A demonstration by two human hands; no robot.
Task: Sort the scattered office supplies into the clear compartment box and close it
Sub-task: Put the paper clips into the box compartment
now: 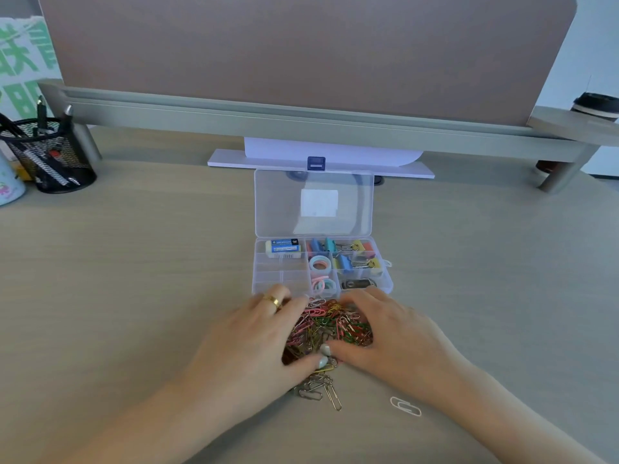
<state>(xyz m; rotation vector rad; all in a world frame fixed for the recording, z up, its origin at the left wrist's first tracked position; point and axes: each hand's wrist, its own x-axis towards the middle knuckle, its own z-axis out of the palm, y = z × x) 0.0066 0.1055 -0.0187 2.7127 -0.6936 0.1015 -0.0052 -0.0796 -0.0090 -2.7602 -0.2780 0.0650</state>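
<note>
Desk (134, 296): both hands' curled fingers cup paper clips (330, 324), seemingly gripping, before open compartment box (321, 266).

Paper clips (330, 326) pink, green, gold, red; eraser (283, 247) white, blue sleeve; pen cup (50, 155) black mesh

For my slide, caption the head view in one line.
Both hands, left and right, cup a paper clip pile before the open compartment box; one white clip lies apart.
</note>
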